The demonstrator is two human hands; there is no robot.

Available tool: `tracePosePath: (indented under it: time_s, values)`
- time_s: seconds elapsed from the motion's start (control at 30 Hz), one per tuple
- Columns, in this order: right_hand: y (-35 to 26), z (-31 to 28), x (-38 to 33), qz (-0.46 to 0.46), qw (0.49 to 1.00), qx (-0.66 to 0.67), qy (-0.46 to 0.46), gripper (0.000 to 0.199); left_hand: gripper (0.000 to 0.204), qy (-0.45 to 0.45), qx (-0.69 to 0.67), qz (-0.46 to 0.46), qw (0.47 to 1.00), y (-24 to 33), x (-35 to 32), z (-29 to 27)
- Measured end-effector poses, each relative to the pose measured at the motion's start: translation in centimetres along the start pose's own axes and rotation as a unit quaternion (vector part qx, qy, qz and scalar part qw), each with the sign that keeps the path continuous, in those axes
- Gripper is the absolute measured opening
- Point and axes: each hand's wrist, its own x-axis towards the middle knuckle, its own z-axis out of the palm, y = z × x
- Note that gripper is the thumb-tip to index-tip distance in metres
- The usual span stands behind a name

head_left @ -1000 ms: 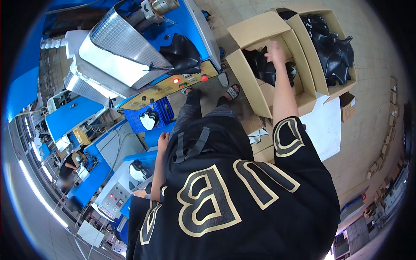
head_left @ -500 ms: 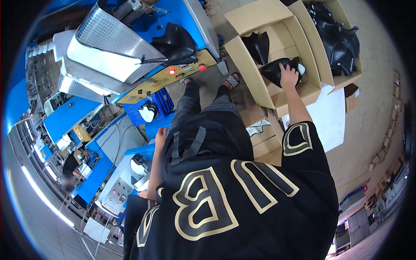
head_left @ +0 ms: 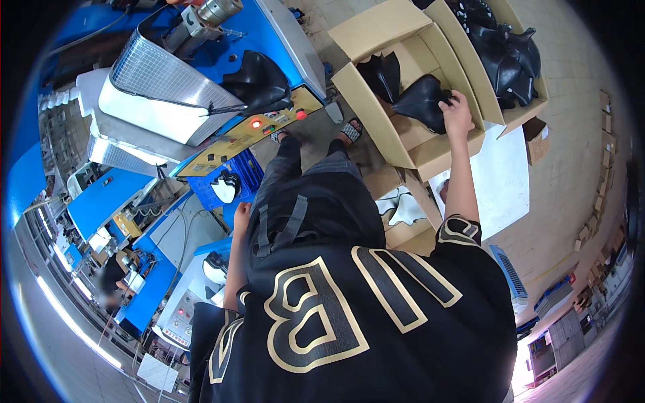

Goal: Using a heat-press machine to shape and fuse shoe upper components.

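Inside the open cardboard box (head_left: 443,67) on the right, my right hand (head_left: 458,115) is closed on the right edge of a black moulded saddle-shaped shell (head_left: 420,104). Its fingers curl over the edge, and the shell's glossy upper side faces up. A second black shell (head_left: 380,75) lies beside it, farther left in the same box. My left hand (head_left: 242,215) hangs by my left thigh with its fingers curled in, and nothing shows in it.
Another carton (head_left: 494,115) packed with black shells (head_left: 514,57) stands right of the box. White shells (head_left: 407,207) lie in a lower carton. A blue machine (head_left: 285,40) at the left carries a black shell (head_left: 259,80) and control panel (head_left: 225,140). Nearby sits a blue crate (head_left: 250,173).
My right hand has moved from the middle of the black shell to its right edge. The shell is turned, and its white patch no longer shows. My left hand still hangs at my side.
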Motion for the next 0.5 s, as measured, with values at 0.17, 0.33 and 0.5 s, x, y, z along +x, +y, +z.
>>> tracePosePath:
  time_s: [0.17, 0.33, 0.5]
  values:
    - [-3.7, -2.6, 2.7, -0.039, 0.994, 0.090, -0.050, 0.025, 0.028, -0.015, -0.022, -0.010, 1.000, 2.7, 0.3, -0.2]
    - [-5.3, -0.5, 7.0, -0.227, 0.971, 0.015, -0.074, 0.019, 0.026, -0.015, -0.012, 0.002, 1.000, 2.7, -0.4, -0.5]
    - [-4.1, 3.4, 11.6, -0.280, 0.943, -0.108, -0.142, 0.017, 0.026, -0.007, -0.034, -0.011, 0.999, 2.0, -1.1, 0.1]
